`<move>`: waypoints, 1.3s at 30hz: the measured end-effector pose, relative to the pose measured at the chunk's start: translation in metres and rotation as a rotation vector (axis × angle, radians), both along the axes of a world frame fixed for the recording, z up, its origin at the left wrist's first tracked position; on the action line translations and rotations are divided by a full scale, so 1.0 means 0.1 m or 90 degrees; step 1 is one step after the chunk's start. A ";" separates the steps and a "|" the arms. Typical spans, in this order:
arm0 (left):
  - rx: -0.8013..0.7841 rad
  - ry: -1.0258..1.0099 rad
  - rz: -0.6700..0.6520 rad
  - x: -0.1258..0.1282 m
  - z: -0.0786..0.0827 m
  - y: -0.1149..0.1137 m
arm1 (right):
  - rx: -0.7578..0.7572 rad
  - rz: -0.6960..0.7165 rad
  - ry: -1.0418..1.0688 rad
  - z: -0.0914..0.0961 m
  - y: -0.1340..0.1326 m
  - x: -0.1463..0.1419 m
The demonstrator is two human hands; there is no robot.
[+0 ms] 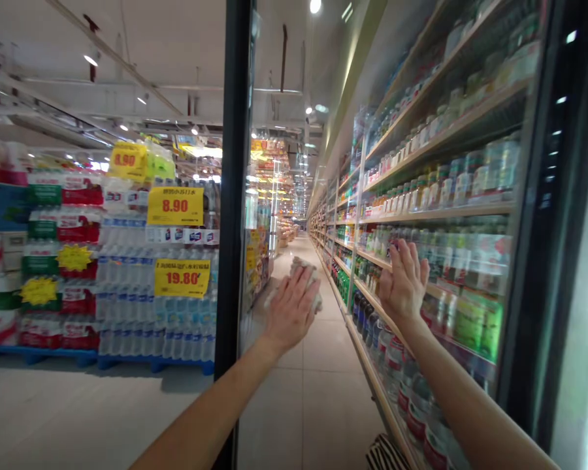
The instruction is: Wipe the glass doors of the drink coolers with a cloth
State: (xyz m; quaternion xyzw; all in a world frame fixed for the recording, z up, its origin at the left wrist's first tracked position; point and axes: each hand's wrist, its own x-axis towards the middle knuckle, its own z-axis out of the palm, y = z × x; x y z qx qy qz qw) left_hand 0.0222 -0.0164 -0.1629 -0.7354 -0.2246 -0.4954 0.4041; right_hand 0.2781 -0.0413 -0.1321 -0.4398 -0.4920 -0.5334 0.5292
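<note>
My left hand point(290, 307) presses a crumpled whitish cloth point(308, 271) flat against a glass door point(274, 163); the cloth shows above and beside my fingers. The door has a black frame point(232, 196) along its left edge. My right hand point(402, 284) is open with fingers spread, palm forward, held up at the same glass, and holds nothing. I cannot tell whether it touches the pane. Behind the glass run shelves of bottled drinks point(451, 189).
A long tiled aisle point(318, 365) runs ahead, with drink shelves down its right side. On the left stand pallets of stacked water packs point(142, 294) with yellow price signs point(175, 205). A dark door frame point(543, 228) rises at the right.
</note>
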 end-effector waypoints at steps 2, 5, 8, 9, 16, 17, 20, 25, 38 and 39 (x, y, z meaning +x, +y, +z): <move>-0.001 0.027 -0.021 0.11 0.03 -0.01 | 0.021 0.050 0.001 -0.01 -0.07 -0.11; 0.002 0.015 -0.099 0.20 0.18 0.02 | 0.027 0.227 -0.069 -0.06 -0.20 -0.48; 0.029 -0.014 -0.165 0.17 0.31 0.05 | -0.040 0.401 -0.123 -0.13 -0.24 -0.94; 0.037 -0.029 -0.160 0.12 0.32 0.04 | -0.060 0.426 -0.116 -0.15 -0.22 -1.06; -0.004 -0.084 0.006 -0.40 -0.03 0.00 | -0.108 0.278 -0.080 -0.17 -0.01 -1.58; -0.004 -0.099 0.020 -0.44 -0.08 0.02 | -0.102 0.250 -0.055 -0.16 0.01 -1.64; 0.006 -0.109 0.060 -0.48 -0.16 0.09 | -0.077 0.191 -0.039 -0.13 0.07 -1.71; -0.015 -0.120 0.102 -0.41 -0.17 0.13 | -0.014 0.098 -0.058 -0.24 0.01 -0.97; -0.080 -0.184 0.114 -0.23 -0.22 0.14 | -0.001 0.134 -0.041 -0.39 0.04 -0.84; -0.079 -0.185 0.112 -0.23 -0.22 0.14 | 0.016 0.122 -0.019 -0.39 0.04 -0.79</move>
